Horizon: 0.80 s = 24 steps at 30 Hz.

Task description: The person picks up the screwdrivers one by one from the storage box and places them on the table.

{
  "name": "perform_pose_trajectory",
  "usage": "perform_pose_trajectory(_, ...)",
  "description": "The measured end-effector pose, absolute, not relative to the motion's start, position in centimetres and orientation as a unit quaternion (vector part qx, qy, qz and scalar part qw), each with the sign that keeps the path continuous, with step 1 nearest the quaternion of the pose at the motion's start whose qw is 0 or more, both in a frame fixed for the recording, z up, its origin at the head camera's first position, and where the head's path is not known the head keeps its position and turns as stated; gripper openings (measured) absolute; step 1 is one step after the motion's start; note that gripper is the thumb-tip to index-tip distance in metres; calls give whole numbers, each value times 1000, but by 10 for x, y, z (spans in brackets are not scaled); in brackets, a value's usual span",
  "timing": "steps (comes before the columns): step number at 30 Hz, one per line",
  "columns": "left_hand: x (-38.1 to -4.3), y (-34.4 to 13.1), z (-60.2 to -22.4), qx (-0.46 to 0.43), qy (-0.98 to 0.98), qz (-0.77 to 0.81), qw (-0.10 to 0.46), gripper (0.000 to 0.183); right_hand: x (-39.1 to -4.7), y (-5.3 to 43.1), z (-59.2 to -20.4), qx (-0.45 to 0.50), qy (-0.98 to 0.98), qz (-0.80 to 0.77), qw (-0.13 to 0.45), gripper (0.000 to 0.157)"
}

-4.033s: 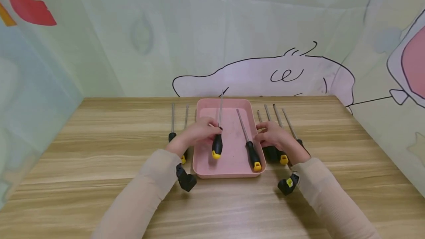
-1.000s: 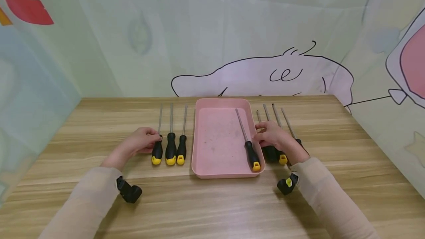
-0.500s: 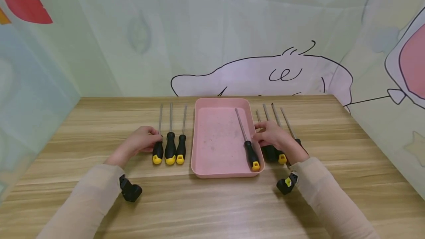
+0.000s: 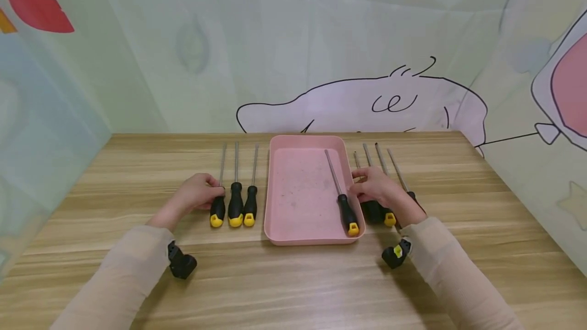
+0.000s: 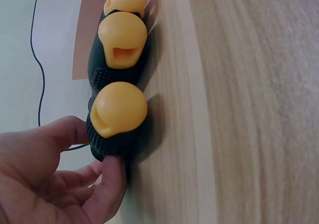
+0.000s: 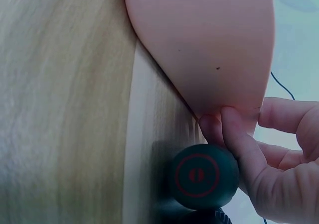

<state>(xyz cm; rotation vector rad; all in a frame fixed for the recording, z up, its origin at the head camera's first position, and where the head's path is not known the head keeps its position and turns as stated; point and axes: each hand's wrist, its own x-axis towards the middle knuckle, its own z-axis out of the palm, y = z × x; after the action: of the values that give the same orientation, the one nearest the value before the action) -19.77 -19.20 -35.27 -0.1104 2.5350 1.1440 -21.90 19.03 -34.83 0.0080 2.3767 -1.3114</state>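
My left hand (image 4: 198,192) pinches the black handle of a screwdriver (image 4: 217,213) with a yellow end, which lies on the table as the leftmost of three in a row. Beside it lie a second screwdriver (image 4: 236,208) and a third screwdriver (image 4: 250,208). In the left wrist view, thumb and fingertips sit on either side of the handle (image 5: 119,112). My right hand (image 4: 378,187) grips the right wall of a pink tray (image 4: 293,242). One black-handled screwdriver (image 4: 347,213) lies inside the tray, near that wall. In the right wrist view, fingers (image 6: 237,129) press the outer wall.
Several more screwdrivers lie right of the tray, partly hidden under the right hand and forearm, including one with a dark green handle end (image 6: 204,176) and one with a yellow end (image 4: 390,219). A printed cloth (image 4: 293,55) hangs behind the wooden table (image 4: 293,289).
The left hand carried a screwdriver from above the tray to the table's left side, beside two others. Since then its shaft has tilted slightly right. The right hand stays at the tray.
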Motion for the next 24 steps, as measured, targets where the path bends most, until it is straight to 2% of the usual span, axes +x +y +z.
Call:
perform_pose_trajectory(17, -194, -195, -348, -26, 892, 403, 203, 31, -220, 191, -350, 3, 856, -472, 211, 53)
perform_pose_trajectory(24, -194, -198, -349, -11, 898, 397, 191, 31, -220, 192, -350, 4, 855, -472, 213, 54)
